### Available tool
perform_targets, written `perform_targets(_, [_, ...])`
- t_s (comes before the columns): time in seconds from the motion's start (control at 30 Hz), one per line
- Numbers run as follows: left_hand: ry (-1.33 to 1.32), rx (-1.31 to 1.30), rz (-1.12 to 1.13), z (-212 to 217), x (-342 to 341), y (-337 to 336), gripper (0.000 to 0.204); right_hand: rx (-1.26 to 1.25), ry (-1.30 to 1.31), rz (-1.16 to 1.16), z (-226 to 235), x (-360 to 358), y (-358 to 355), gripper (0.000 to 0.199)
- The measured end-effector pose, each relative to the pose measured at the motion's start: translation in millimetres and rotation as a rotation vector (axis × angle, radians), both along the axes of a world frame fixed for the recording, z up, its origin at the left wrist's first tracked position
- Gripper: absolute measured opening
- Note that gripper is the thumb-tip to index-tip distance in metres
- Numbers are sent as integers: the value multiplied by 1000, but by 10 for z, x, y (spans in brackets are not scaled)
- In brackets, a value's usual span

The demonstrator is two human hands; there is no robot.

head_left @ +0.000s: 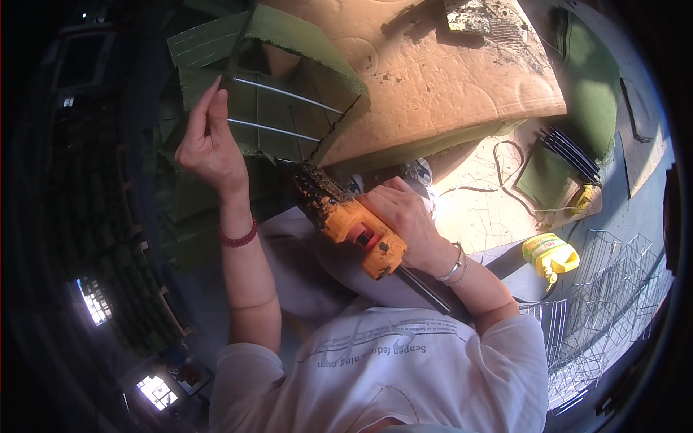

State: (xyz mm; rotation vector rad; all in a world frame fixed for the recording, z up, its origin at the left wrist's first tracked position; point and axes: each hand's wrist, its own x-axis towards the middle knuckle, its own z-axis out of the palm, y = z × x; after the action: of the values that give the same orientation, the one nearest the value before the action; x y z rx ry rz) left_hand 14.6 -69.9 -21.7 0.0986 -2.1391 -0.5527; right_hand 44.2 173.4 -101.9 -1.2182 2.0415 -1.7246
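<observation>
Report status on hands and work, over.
Left hand at edge of green cloth, grip unclear. Right hand gripping orange tool, tip near cloth. Tan board close alongside.

Right fingers grip an orange tool near green fabric.

The person is wearing a white short-sleeved T-shirt with grey printed lettering, pale grey trousers, a thin gold-coloured necklace, a red beaded left-wrist bracelet and a silver-coloured right-wrist bangle.
</observation>
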Motion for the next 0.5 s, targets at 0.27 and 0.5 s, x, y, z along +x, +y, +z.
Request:
perform_targets(0.27, [-3, 0, 8, 14, -5, 22, 15, 37, -15, -7, -71, 56, 144, 35])
perform_targets(0.5, [7, -53, 37, 14, -2, 10, 15, 97, -33, -32, -42, 92, 230, 33])
